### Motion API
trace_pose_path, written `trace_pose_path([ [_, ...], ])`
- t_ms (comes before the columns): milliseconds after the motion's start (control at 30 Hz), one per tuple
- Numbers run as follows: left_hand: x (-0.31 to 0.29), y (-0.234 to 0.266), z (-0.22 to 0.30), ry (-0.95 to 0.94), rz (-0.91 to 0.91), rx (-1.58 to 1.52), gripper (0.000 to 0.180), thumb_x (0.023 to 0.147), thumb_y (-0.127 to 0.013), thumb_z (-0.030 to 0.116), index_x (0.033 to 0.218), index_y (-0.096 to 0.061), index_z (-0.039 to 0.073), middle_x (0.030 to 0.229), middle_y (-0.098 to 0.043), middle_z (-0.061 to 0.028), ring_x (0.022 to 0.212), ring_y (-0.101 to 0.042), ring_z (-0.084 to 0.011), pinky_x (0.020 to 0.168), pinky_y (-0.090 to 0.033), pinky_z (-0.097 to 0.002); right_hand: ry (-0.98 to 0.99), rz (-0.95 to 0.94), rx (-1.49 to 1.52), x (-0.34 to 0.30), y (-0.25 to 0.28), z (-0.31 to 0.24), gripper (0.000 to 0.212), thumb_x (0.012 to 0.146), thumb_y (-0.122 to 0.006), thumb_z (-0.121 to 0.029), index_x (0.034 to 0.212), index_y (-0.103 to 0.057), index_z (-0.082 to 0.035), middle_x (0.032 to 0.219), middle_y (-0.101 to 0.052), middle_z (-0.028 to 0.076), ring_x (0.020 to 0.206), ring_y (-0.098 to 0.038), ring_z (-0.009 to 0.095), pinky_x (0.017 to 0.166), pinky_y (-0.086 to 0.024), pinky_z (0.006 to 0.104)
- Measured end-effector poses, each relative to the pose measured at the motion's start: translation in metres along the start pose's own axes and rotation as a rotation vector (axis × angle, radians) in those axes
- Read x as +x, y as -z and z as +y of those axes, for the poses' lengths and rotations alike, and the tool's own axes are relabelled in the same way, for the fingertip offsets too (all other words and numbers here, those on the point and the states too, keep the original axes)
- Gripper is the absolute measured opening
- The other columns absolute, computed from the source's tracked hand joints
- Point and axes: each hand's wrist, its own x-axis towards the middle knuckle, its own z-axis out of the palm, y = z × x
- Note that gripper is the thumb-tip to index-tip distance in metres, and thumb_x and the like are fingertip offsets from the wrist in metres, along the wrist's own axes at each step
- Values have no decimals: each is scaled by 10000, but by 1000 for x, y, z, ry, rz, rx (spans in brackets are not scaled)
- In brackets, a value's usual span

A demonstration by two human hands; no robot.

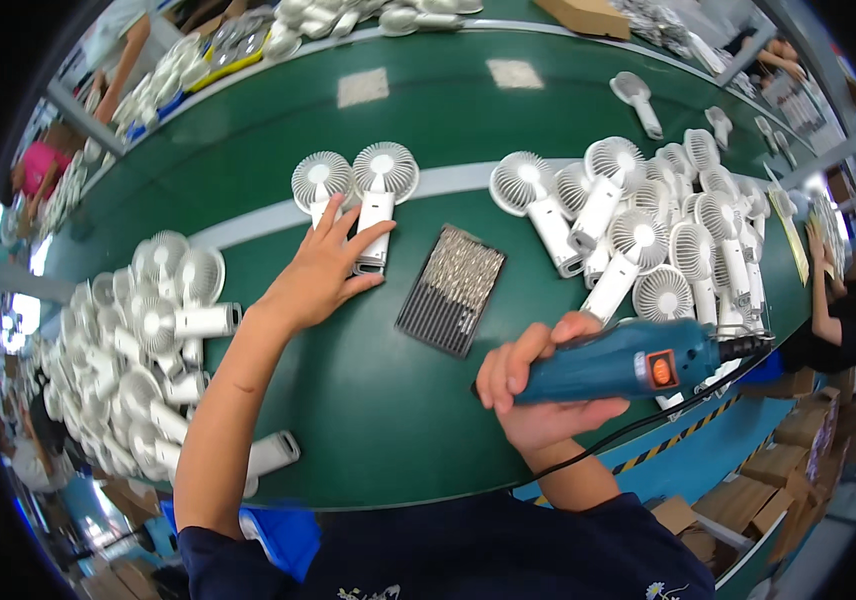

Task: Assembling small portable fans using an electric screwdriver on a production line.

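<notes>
Two white handheld fans lie side by side on the green work surface, a left fan (322,178) and a right fan (384,172). My left hand (313,275) reaches over their handles with its fingers spread, touching them; part of the left handle is hidden beneath it. A blue corded electric screwdriver (613,362) is gripped in my right hand (538,395), tilted over the near right of the surface. Its tip is hard to make out. Between my hands sits a dark grooved tray (430,327), partly filled with small metal screws (463,265).
Piles of white fans lie at left (153,325) and right (638,235). The screwdriver's black cord (638,428) runs along my right forearm. A pale strip (448,180) crosses the green table (378,440). Other people work at the far left and right edges.
</notes>
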Motion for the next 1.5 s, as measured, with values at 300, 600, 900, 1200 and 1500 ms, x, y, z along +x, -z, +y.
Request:
trace_pose_path([
  [300, 231, -24, -79, -225, 228, -2, 593, 917, -654, 402, 1444, -456, 216, 1364, -518, -243, 1390, -303, -513, 1121, -324, -549, -5, 20, -90, -15, -5, -4, 787, 810, -529, -796, 1194, -376, -126, 765, -523, 96, 530, -533, 189, 509, -470, 348],
  [600, 204, -3, -115, 17, 228, -66, 654, 974, -549, 444, 1357, -481, -82, 1467, -383, -335, 1419, -323, -430, 1173, -291, -427, 18, 49, -154, -16, -5, 11, 791, 808, -551, -787, 1176, -361, -114, 736, -521, 91, 478, -489, 156, 455, -461, 303],
  [900, 55, -22, 30, -396, -100, -212, 1077, 804, -624, 713, 1536, -249, 19, 1552, -293, -260, 1469, -233, -417, 1186, -158, -569, 122, 76, -121, 1, -6, 4, 822, 810, -534, -803, 1226, -390, -110, 740, -519, 72, 486, -508, 150, 440, -441, 295],
  [1200, -54, -21, 68, -130, 219, -36, 967, 905, -575, 553, 1541, -139, -31, 1556, -236, -296, 1456, -203, -464, 1177, -160, -581, 142, -97, 44, 9, 0, -3, 957, 750, -493, -879, 1336, -425, -126, 777, -487, 64, 508, -462, 151, 473, -412, 300],
  [1500, -251, 26, 61, 373, -128, 58, 580, 678, -815, 182, 1202, -622, 23, 1184, -613, -144, 1128, -549, -364, 977, -441, -443, 249, -134, -22, 4, -7, -15, 928, 810, -398, -875, 1364, -435, -131, 759, -461, 33, 468, -422, 123, 432, -362, 290],
])
